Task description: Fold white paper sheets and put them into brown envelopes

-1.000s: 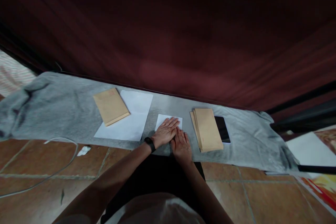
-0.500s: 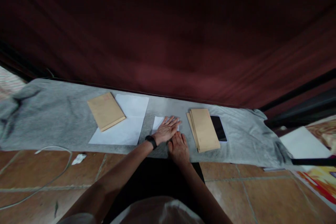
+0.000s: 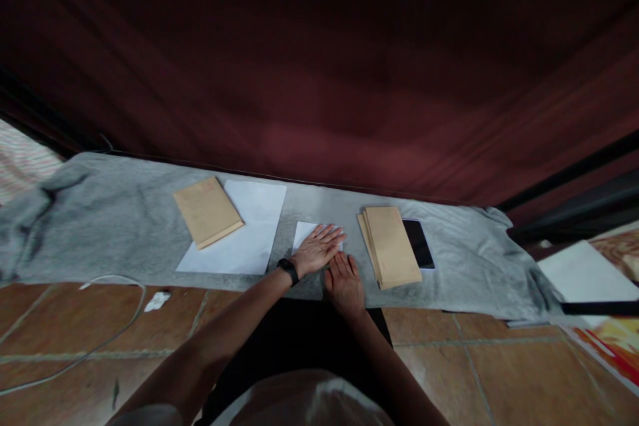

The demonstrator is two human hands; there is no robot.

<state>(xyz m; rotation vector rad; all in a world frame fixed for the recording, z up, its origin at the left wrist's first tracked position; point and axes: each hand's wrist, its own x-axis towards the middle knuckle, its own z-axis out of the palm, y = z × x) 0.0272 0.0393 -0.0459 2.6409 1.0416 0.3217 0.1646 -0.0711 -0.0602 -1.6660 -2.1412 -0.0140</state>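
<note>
My left hand (image 3: 316,250) lies flat, fingers stretched out, on a small folded white paper (image 3: 305,231) on the grey cloth (image 3: 114,213). A black band is on that wrist. My right hand (image 3: 343,279) rests flat beside it, just below and to the right, fingers together and pointing away from me. A stack of tan envelopes (image 3: 392,245) lies right of both hands. Left of them a single tan envelope (image 3: 207,210) sits on a larger white sheet (image 3: 242,233).
A dark phone (image 3: 419,243) lies partly under the envelope stack. A dark red curtain (image 3: 324,66) hangs behind the cloth. A white cable (image 3: 100,319) and a paper scrap (image 3: 156,301) lie on the tiled floor at left. White board and colourful prints sit at right.
Both hands stay pressed flat on the small white paper. My left hand has slid slightly along it. The view has shifted a little.
</note>
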